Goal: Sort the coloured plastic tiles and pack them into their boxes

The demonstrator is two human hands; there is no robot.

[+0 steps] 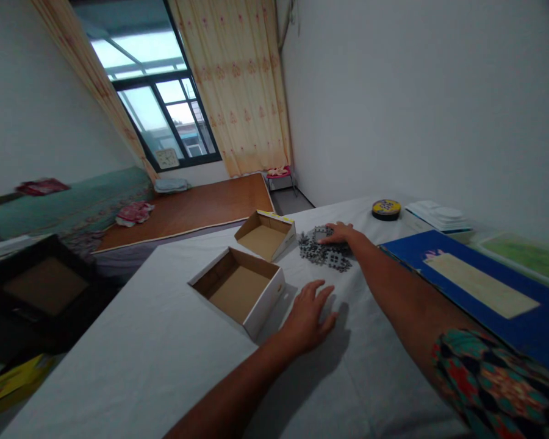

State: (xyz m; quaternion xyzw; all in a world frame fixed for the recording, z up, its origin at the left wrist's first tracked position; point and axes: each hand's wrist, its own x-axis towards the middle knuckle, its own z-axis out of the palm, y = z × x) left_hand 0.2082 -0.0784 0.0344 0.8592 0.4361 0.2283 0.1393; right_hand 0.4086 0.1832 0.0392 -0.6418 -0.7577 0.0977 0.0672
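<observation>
A heap of small grey pieces, shaped like jigsaw puzzle pieces, lies on the white-covered table. My right hand rests on the far side of that heap, its fingers reaching over the pieces; whether it pinches any is hard to see. Nearer to me, my left hand hovers above the cloth, fingers spread and holding nothing. Just left of it stands a shallow open cardboard box, white outside and brown inside. A second open box part with a yellow edge sits behind the first, beside the heap.
On the right lie a blue board or folder, a roll of tape, white flat items and a clear green-filled container. A black open case stands left of the table. Beyond is a bed.
</observation>
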